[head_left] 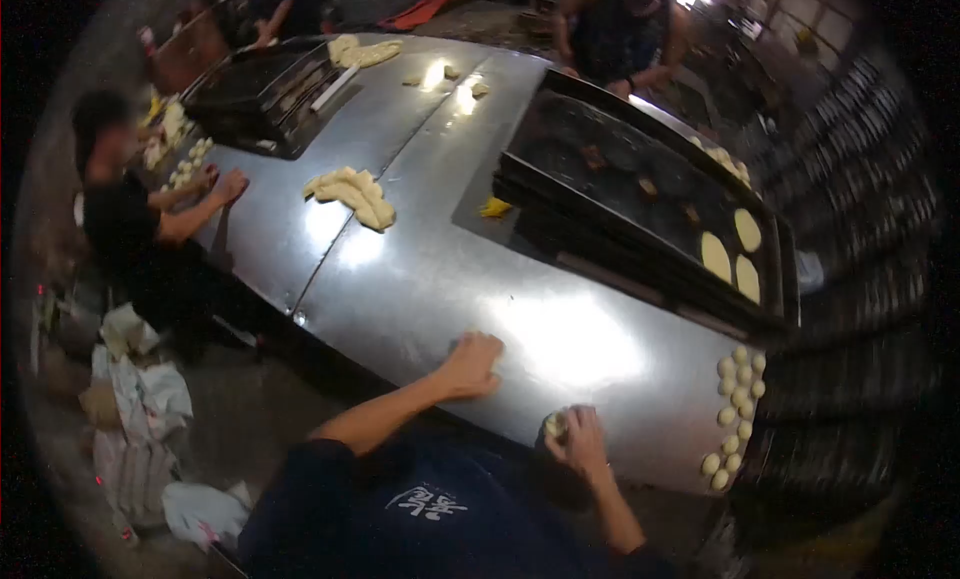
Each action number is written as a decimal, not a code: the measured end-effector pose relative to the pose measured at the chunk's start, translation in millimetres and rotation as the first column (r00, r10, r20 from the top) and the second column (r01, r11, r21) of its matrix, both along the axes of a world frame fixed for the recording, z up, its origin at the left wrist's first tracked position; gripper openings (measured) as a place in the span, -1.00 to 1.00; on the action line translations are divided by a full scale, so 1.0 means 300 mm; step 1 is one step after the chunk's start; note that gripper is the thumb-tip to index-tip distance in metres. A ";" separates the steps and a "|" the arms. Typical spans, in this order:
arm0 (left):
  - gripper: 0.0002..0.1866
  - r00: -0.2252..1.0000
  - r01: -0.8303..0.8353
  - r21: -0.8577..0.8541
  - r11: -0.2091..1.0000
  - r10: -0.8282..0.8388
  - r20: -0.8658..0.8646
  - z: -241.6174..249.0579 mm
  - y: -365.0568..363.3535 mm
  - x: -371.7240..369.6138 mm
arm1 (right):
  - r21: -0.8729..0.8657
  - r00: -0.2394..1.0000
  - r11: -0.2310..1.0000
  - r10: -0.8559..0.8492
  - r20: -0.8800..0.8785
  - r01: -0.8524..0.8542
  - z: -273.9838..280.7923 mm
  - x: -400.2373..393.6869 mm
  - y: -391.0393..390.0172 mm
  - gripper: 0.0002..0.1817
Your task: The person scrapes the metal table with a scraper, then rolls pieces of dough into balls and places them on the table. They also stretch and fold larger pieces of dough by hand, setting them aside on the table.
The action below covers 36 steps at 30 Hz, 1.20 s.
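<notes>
White bags [150, 389]: they are lying on the floor, to the left of the metal table [400, 309].
Co-worker at left [130, 199]: this person is standing at the table edge and is keeping both hands over the metal, near small dough balls [190, 164].
Smaller dark tray [240, 94]: it is resting on the far left part of the table.
Dough strip [355, 197]: it is lying across the seam of the table, well apart from the wearer's hands.
Left hand [472, 366]: it is resting at the near side of the table, and its fingers are curling closed; I cannot tell if something is inside the palm.
Right hand [582, 441]: it is bending its fingers around a small dough piece [555, 426], near the table's front edge, and is touching it at the left side.
Large dark tray [620, 179]: it is sitting beyond the right hand, and flat dough rounds [716, 257] are lying in its right end.
Right-side dough balls [740, 397]: they are forming a loose group at the right edge of the table.
</notes>
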State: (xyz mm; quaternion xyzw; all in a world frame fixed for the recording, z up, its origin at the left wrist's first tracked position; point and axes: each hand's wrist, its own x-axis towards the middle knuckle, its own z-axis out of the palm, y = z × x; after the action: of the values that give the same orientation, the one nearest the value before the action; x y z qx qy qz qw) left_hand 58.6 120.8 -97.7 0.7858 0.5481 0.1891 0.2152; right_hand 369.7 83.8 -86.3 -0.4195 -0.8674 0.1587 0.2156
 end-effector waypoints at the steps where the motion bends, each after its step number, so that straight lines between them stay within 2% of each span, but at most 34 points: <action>1: -0.65 0.992 -0.079 -0.001 0.997 0.078 -0.100 0.017 0.014 -0.033 | -0.052 0.991 0.998 0.044 0.128 -0.038 -0.015 -0.008 0.035 -0.57; 2: -0.61 0.968 -0.159 0.007 0.987 0.157 -0.198 0.040 0.050 -0.060 | 0.021 0.995 1.000 -0.023 0.095 0.021 -0.041 -0.048 0.083 -0.56; 3: -0.61 0.942 -0.231 0.150 0.961 0.259 -0.211 0.015 0.100 -0.077 | 0.085 0.995 0.993 -0.085 0.057 0.080 -0.058 -0.105 0.122 -0.54; 4: -0.61 0.909 -0.295 0.293 0.909 0.361 -0.206 -0.030 0.146 -0.095 | 0.078 0.984 0.981 -0.180 -0.006 0.180 -0.046 -0.181 0.155 -0.56; 5: -0.61 0.914 -0.266 0.290 0.919 0.336 -0.227 -0.052 0.174 -0.088 | 0.067 0.960 0.959 -0.271 -0.068 0.275 -0.041 -0.258 0.165 -0.58; 6: -0.64 0.925 -0.347 0.294 0.890 0.377 -0.051 -0.070 0.201 -0.064 | 0.052 0.952 0.952 -0.295 -0.084 0.300 -0.051 -0.320 0.128 -0.58; 7: -0.67 0.902 -0.431 0.278 0.859 0.410 0.133 -0.075 0.215 -0.035 | 0.104 0.961 0.960 -0.245 -0.127 0.259 -0.057 -0.371 0.092 -0.61; 8: -0.77 0.945 -0.320 0.182 0.930 0.326 -0.001 -0.033 0.158 0.007 | 0.170 0.969 0.961 -0.190 -0.159 0.216 -0.060 -0.385 0.076 -0.64; 10: -0.80 0.966 -0.151 0.210 0.966 0.190 -0.177 -0.079 0.020 -0.021 | 0.179 0.984 0.976 -0.103 -0.142 0.128 -0.104 -0.358 -0.039 -0.69; 12: -0.81 0.989 -0.039 0.295 0.955 0.079 -0.125 -0.136 -0.043 -0.185 | 0.215 0.983 0.975 -0.023 -0.181 0.062 -0.134 -0.235 -0.049 -0.76; 13: -0.80 0.963 -0.120 0.231 0.965 0.170 -0.208 -0.136 -0.026 -0.276 | 0.225 0.982 0.971 -0.043 -0.185 0.085 -0.136 -0.188 -0.007 -0.76; 14: -0.80 0.922 -0.208 0.167 0.964 0.250 -0.295 -0.141 -0.007 -0.350 | 0.197 0.970 0.961 -0.161 -0.180 0.196 -0.126 -0.149 0.043 -0.78; 15: -0.80 0.928 -0.186 0.158 0.970 0.226 -0.297 -0.195 0.043 -0.401 | 0.159 0.946 0.939 -0.278 -0.167 0.304 -0.109 -0.139 0.078 -0.79; 16: -0.79 0.877 -0.346 0.365 0.864 0.437 -0.202 -0.287 0.115 -0.439 | 0.118 0.910 0.911 -0.373 -0.179 0.396 -0.116 -0.183 0.141 -0.78; 17: -0.79 0.787 -0.495 0.530 0.688 0.614 -0.062 -0.344 0.150 -0.454 | 0.075 0.869 0.875 -0.460 -0.181 0.479 -0.132 -0.256 0.191 -0.77; 18: -0.79 0.793 -0.495 0.515 0.700 0.606 -0.062 -0.320 0.151 -0.415 | 0.016 0.793 0.817 -0.554 -0.255 0.576 -0.121 -0.345 0.205 -0.76; 19: -0.79 0.869 -0.456 0.371 0.809 0.495 -0.012 -0.245 0.151 -0.335 | -0.040 0.701 0.750 -0.634 -0.325 0.660 -0.105 -0.439 0.216 -0.76; 20: -0.79 0.921 -0.388 0.230 0.892 0.384 0.065 -0.174 0.152 -0.273 | -0.086 0.730 0.787 -0.602 -0.324 0.611 -0.098 -0.499 0.181 -0.76; 21: -0.80 0.967 -0.255 0.264 0.930 0.252 0.046 -0.159 0.094 -0.254 | -0.023 0.760 0.816 -0.547 -0.351 0.577 -0.125 -0.536 0.127 -0.75; 22: -0.80 0.994 -0.111 0.301 0.947 0.112 0.016 -0.168 0.012 -0.267 | -0.072 0.791 0.841 -0.530 -0.306 0.536 -0.170 -0.540 0.058 -0.77; 23: -0.82 0.999 -0.050 0.338 0.940 0.052 0.005 -0.177 -0.028 -0.339 | 0.028 0.815 0.862 -0.468 -0.341 0.506 -0.159 -0.523 0.005 -0.80; 24: -0.84 1.000 0.004 0.371 0.929 -0.003 -0.002 -0.184 -0.037 -0.426 | 0.164 0.890 0.898 -0.352 -0.289 0.408 -0.137 -0.463 -0.009 -0.83; 25: -0.84 1.000 -0.002 0.384 0.923 -0.005 0.018 -0.158 -0.001 -0.489 | 0.185 0.895 0.895 -0.350 -0.276 0.406 -0.133 -0.405 0.022 -0.83; 27: -0.87 0.958 -0.195 0.477 0.857 0.271 -0.096 -0.098 0.091 -0.582 | 0.224 0.894 0.865 -0.439 -0.093 0.448 -0.123 -0.343 0.075 -0.85; 28: -0.87 0.961 -0.196 0.472 0.859 0.265 -0.082 -0.087 0.159 -0.573 | 0.219 0.857 0.829 -0.493 -0.150 0.515 -0.103 -0.373 0.132 -0.84; 29: -0.86 0.934 -0.332 0.434 0.838 0.356 0.028 -0.080 0.224 -0.543 | 0.337 0.839 0.787 -0.544 -0.019 0.517 -0.109 -0.423 0.187 -0.83; 30: -0.86 0.886 -0.460 0.381 0.802 0.446 0.131 -0.090 0.254 -0.514 | 0.209 0.752 0.725 -0.650 -0.106 0.656 -0.092 -0.492 0.204 -0.85; 31: -0.86 0.885 -0.463 0.375 0.803 0.443 0.143 -0.121 0.231 -0.493 | 0.072 0.640 0.639 -0.747 -0.181 0.766 -0.075 -0.571 0.220 -0.87; 32: -0.84 0.955 -0.293 0.257 0.921 0.296 0.026 -0.164 0.180 -0.467 | 0.034 0.632 0.640 -0.747 -0.207 0.767 -0.052 -0.646 0.190 -0.87; 33: -0.82 0.991 -0.108 0.124 0.986 0.117 -0.069 -0.192 0.149 -0.457 | 0.170 0.743 0.727 -0.624 -0.240 0.666 -0.113 -0.655 0.148 -0.82; 34: -0.82 0.993 -0.096 0.143 0.985 0.106 -0.061 -0.189 0.138 -0.504 | 0.227 0.816 0.784 -0.542 -0.202 0.577 -0.106 -0.668 0.083 -0.84; 36: -0.82 0.964 0.251 0.256 0.934 -0.218 -0.149 -0.167 0.117 -0.644 | 0.266 0.875 0.835 -0.475 -0.090 0.481 -0.099 -0.590 0.019 -0.88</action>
State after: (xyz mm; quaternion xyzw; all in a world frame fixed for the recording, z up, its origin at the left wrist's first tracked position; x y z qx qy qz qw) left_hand -134.6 155.9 -147.7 0.8775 0.4309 0.1889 0.0930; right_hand 192.6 89.5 -116.1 -0.5860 -0.7466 -0.0204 0.3143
